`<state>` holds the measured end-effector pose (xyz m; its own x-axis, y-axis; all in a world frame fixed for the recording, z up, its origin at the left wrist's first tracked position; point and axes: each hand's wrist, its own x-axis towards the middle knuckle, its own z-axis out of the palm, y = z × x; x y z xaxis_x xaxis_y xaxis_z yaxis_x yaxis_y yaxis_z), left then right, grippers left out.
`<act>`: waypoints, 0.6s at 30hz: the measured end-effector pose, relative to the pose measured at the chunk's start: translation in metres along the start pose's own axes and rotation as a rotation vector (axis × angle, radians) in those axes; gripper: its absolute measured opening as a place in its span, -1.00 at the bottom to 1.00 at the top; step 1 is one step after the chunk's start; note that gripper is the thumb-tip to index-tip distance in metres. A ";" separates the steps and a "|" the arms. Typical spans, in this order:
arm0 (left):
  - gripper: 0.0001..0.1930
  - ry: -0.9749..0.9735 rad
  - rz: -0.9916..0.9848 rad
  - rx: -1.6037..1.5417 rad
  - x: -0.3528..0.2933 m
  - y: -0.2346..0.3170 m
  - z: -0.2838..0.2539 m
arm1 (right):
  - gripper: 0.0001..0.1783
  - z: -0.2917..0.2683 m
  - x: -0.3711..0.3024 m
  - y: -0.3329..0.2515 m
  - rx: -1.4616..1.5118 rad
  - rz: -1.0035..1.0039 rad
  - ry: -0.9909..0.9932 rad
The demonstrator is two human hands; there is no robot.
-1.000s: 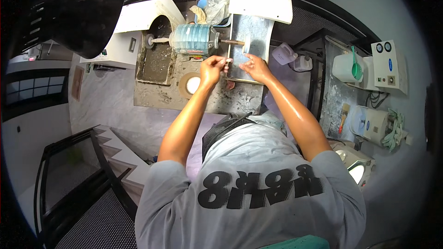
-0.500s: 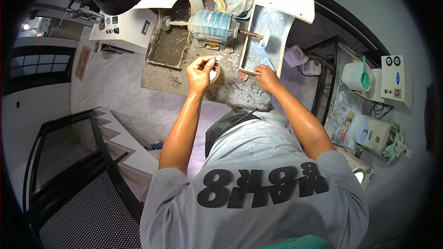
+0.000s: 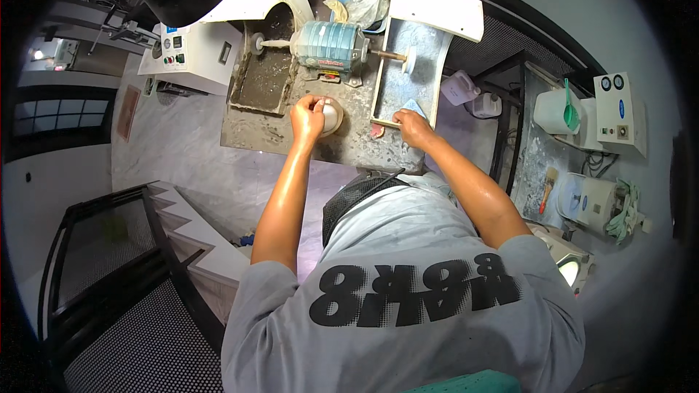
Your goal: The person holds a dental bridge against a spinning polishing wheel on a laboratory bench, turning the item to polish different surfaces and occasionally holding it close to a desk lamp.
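My left hand (image 3: 307, 118) is above the workbench (image 3: 251, 138), its fingertips pinched together beside a round white bowl (image 3: 333, 118). What the pinch holds, if anything, is hidden. My right hand (image 3: 413, 129) curls its fingers over the front rim of the pale right-hand tray (image 3: 384, 122). Just past its knuckles a light-blue piece (image 3: 415, 106) lies inside that tray. A small red piece (image 3: 376, 131) rests on the bench left of this hand. Beyond both hands is a bench polishing motor (image 3: 329, 46) in blue and grey, with a shaft on each side.
A white wheel (image 3: 410, 59) on the right shaft overhangs the tray; another wheel (image 3: 257, 43) overhangs a muddy tray (image 3: 258, 87). Plastic bags (image 3: 368, 4) sit behind the motor. Plastic jugs (image 3: 460, 88) stand right of the bench, before a side table with a brush (image 3: 548, 189).
My left hand has lowered to the white bowl, and the small pinkish piece in its fingertips is now out of sight. My right hand stays at the tray's rim. The view has shifted slightly.
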<state>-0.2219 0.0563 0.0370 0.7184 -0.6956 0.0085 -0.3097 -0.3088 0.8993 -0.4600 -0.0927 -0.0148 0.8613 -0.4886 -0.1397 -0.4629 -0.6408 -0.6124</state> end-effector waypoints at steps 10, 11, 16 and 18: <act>-0.88 -0.225 -0.067 0.781 0.020 -0.049 0.022 | -0.72 -0.043 0.000 -0.042 -0.006 -0.054 -0.088; -0.88 -0.221 -0.064 0.779 0.019 -0.044 0.019 | -0.72 -0.053 0.005 -0.046 -0.009 -0.056 -0.085; -0.77 0.266 0.068 0.783 -0.006 -0.010 -0.009 | -0.68 -0.157 0.032 -0.114 0.198 -0.266 0.139; -0.73 0.227 -0.110 0.733 -0.014 -0.011 -0.015 | -0.65 -0.202 0.042 -0.149 0.168 -0.306 0.300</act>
<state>-0.2191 0.0796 0.0336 0.8545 -0.5103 0.0966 -0.5053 -0.7739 0.3818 -0.3976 -0.1376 0.2277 0.8430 -0.4570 0.2836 -0.1347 -0.6899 -0.7112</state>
